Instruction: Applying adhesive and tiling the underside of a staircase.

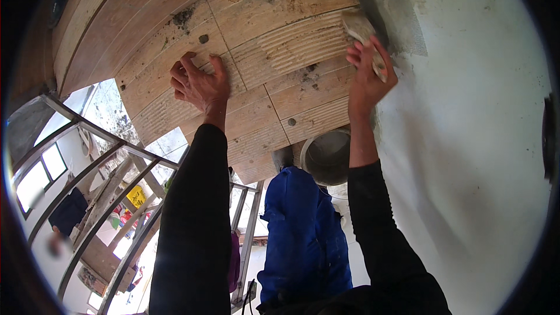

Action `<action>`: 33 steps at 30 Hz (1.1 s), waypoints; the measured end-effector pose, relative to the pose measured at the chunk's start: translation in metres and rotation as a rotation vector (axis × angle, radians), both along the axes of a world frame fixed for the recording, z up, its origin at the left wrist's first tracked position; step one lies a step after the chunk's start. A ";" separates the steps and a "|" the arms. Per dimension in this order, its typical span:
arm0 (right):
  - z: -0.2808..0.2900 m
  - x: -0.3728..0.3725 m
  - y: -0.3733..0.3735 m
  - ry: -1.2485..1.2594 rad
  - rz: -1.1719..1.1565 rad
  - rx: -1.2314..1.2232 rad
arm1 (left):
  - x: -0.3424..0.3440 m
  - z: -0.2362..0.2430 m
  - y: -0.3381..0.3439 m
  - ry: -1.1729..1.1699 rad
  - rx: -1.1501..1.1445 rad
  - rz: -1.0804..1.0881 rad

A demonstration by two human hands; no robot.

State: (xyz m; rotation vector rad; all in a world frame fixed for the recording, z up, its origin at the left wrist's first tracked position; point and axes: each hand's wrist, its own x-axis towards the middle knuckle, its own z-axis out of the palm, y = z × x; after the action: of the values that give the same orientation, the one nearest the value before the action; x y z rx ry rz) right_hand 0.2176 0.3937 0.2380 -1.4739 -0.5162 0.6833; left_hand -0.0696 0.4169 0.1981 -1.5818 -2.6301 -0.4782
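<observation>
A: Occlusions first. What can't be read?

B: Trowel (365, 35) blade is partly covered by the right hand (368, 79); only its grey, mortar-smeared upper end and a strip beside the palm show. Handle not visible. Bucket (328, 155) is cut by the right forearm along one side; its contents cannot be made out. Below the metal railing (99, 157) everything is small and blurred: coloured items, a dark figure, nothing identifiable.

A: Right fingers?

B: Curled closed around the trowel, thumb side toward the wood-look tiles (274, 64). The tool lies at the seam where the tiles meet the grey plastered wall (466, 111).

A: Left hand (198, 84)?

B: Fingers bent, knuckles up, tips pressing on a tile surface; nothing held. It sits well apart from the right hand, with several tile rows between them.

A: Tile surface?

B: Dark mortar blobs and pale ridged smears on several tiles. Blue trouser leg (303, 239) stands under the bucket.
</observation>
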 end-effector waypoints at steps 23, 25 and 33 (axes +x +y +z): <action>0.009 -0.006 -0.020 0.018 0.023 0.043 | 0.000 -0.002 0.000 -0.004 0.024 -0.007; 0.001 0.002 -0.017 0.031 0.004 0.035 | 0.003 -0.005 -0.001 -0.012 0.002 -0.002; 0.008 0.003 -0.033 -0.020 -0.018 -0.021 | 0.000 -0.003 0.000 0.004 0.043 -0.005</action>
State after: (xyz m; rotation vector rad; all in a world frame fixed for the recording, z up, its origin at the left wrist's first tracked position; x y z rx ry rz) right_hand 0.2204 0.3609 0.2464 -1.5045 -0.5126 0.6619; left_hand -0.0698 0.4167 0.1946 -1.5756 -2.5958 -0.5270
